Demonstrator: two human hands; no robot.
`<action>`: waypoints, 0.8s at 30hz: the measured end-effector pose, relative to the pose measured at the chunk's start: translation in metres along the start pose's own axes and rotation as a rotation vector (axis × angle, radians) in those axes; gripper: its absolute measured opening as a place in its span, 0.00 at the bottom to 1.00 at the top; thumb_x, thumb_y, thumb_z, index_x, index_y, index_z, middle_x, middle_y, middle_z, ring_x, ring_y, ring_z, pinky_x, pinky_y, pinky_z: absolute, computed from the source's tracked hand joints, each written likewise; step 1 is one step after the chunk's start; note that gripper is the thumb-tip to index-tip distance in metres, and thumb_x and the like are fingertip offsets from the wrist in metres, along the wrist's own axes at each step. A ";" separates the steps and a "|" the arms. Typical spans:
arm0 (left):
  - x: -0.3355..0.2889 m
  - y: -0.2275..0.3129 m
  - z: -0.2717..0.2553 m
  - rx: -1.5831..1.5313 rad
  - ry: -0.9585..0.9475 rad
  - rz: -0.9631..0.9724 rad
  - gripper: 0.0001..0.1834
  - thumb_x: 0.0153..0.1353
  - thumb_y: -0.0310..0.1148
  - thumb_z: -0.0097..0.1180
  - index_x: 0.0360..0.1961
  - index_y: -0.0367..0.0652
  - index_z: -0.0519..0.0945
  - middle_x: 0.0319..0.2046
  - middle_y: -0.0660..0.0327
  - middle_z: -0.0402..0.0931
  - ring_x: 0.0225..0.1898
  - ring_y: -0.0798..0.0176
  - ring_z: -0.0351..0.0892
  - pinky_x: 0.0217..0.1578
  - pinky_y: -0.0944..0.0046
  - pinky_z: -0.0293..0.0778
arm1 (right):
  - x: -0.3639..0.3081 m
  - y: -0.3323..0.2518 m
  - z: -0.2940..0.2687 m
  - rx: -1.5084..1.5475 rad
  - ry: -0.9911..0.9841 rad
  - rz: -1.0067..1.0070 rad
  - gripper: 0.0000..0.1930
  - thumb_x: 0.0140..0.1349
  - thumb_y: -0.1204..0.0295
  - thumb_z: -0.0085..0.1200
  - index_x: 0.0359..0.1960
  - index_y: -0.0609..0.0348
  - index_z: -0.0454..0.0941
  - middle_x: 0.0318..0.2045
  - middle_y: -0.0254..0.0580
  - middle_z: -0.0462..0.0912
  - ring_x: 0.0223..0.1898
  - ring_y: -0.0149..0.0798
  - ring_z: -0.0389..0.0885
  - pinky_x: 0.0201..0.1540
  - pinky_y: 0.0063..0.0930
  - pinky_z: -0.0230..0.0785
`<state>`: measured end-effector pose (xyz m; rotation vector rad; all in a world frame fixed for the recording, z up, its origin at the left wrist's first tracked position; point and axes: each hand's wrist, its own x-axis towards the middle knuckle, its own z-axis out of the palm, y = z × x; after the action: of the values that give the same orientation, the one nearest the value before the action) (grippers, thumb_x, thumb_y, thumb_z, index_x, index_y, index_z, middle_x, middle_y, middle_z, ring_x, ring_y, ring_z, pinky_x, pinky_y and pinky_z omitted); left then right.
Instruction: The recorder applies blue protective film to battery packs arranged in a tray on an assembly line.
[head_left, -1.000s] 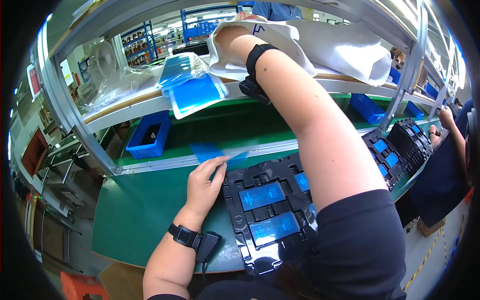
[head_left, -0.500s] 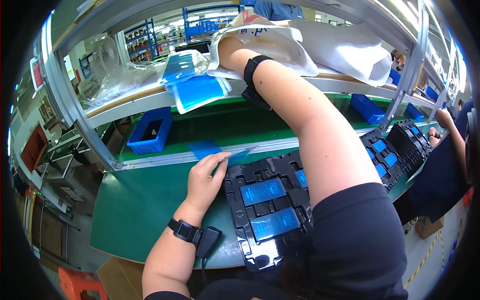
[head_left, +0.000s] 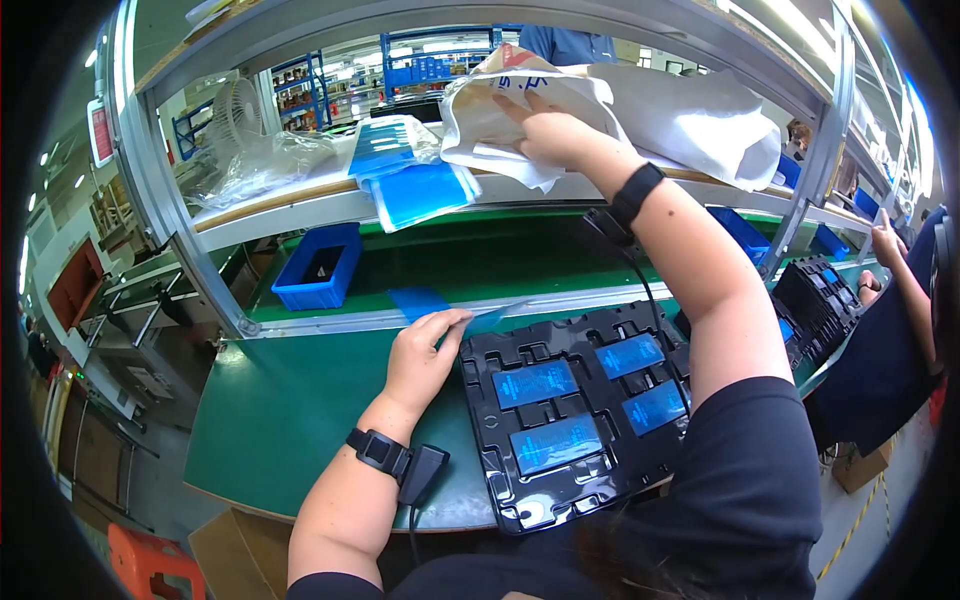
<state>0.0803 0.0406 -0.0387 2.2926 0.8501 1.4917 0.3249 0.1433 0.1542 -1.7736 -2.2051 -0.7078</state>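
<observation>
My left hand (head_left: 420, 360) is closed in a pinch at the upper left corner of a black plastic tray (head_left: 590, 405), with a thin sheet of blue film (head_left: 488, 319) between thumb and forefinger. Several flat blue-wrapped packs, such as the near-left blue pack (head_left: 556, 443), lie in the tray's recesses. Up at the shelf, my right hand (head_left: 555, 130) is at the mouth of a white bag (head_left: 480, 120), some fingers stretched out against its printed side. I see nothing held in it; its lower fingers are partly hidden.
Blue film sheets (head_left: 425, 195) overhang the shelf edge (head_left: 340, 212) beside clear plastic wrapping (head_left: 265, 165). Blue bins, including the left bin (head_left: 318, 268), sit beneath the shelf. At the right, a co-worker's arm (head_left: 915, 300) is near stacked black trays (head_left: 820, 300).
My right hand has come out of the white bag and drawn back to the right, uncovering more of the tray. My left hand keeps its pinch on the blue film.
</observation>
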 end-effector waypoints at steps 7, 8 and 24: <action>0.001 0.001 -0.001 0.001 -0.017 -0.026 0.08 0.58 0.27 0.55 0.39 0.40 0.82 0.37 0.51 0.81 0.39 0.51 0.81 0.42 0.62 0.75 | -0.074 -0.023 -0.024 0.119 0.292 -0.174 0.29 0.60 0.67 0.51 0.63 0.59 0.59 0.54 0.61 0.68 0.53 0.61 0.70 0.56 0.43 0.63; 0.000 0.000 -0.001 0.001 -0.019 -0.028 0.08 0.58 0.27 0.55 0.39 0.40 0.82 0.37 0.51 0.81 0.39 0.51 0.81 0.42 0.62 0.75 | -0.093 -0.033 -0.030 0.114 0.337 -0.225 0.29 0.59 0.67 0.53 0.62 0.59 0.60 0.54 0.60 0.68 0.54 0.60 0.69 0.56 0.44 0.63; -0.004 -0.002 0.000 -0.018 -0.020 -0.136 0.09 0.58 0.27 0.55 0.39 0.38 0.82 0.37 0.54 0.82 0.41 0.58 0.81 0.44 0.65 0.74 | -0.194 -0.016 -0.090 0.325 0.245 -0.475 0.28 0.49 0.70 0.61 0.55 0.56 0.69 0.47 0.54 0.72 0.49 0.55 0.72 0.50 0.43 0.67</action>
<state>0.0781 0.0393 -0.0426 2.1850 0.9622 1.4107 0.3454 -0.0698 0.1390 -0.9654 -2.4148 -0.5709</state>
